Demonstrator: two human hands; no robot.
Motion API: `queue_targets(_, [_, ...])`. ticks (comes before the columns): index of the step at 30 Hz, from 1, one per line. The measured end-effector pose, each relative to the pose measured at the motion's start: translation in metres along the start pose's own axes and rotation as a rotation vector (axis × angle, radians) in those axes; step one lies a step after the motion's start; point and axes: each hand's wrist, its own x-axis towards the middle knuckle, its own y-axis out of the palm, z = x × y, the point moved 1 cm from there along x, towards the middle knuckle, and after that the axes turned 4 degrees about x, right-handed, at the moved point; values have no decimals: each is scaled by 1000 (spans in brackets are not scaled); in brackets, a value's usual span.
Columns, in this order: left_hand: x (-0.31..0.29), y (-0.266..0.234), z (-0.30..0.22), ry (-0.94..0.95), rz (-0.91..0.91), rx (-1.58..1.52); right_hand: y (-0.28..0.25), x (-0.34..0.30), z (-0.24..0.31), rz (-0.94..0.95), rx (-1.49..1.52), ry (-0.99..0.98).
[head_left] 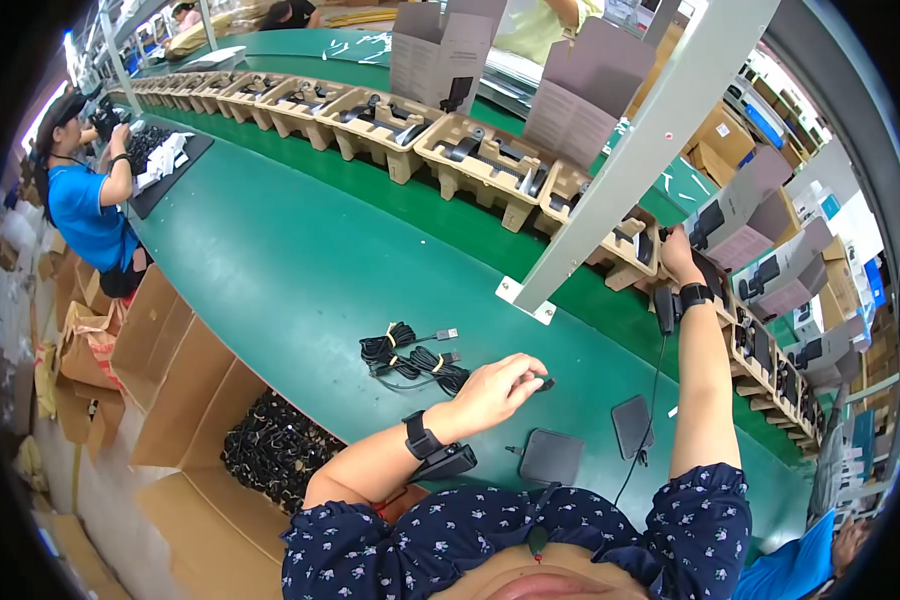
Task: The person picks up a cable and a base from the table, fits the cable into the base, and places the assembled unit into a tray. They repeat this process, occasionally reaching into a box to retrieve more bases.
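Note:
My left hand [498,394] is over the green table, its fingers curled in a pinch on a small black piece [546,384] too small to name. Just left of it lie black cable bundles [410,358] with metal plugs, tied with pale bands. My right hand [679,258] reaches across to a brown moulded pulp tray [625,272] in the row. Its fingers are bent at the tray's end, and whatever they grip is hidden. Nearer me are a square black pad-like device [551,458] and a smaller dark flat piece [631,428].
A grey metal post [610,170] is bolted to the table between my hands. Pulp trays with black parts line the green belt, and open printed boxes [440,50] stand behind. An open carton [205,450] of black cables is at lower left. A person in blue [95,205] works at far left.

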Motion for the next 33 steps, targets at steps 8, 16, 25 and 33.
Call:
queue_targets(8, [-11, 4, 0, 48, -45, 1, -18, -39, 47, 108, -684, -132])
queue_targets(16, [2, 2, 18, 37, -104, 51, -27, -46, -15, -75, -354, -287])
queue_targets(25, [11, -8, 39, -90, -133, -1, -96, -153, 17, -114, -423, -384])
queue_targets(33, [8, 7, 35, -37, -63, 92, -95, -326, 19, 595, -495, -40])
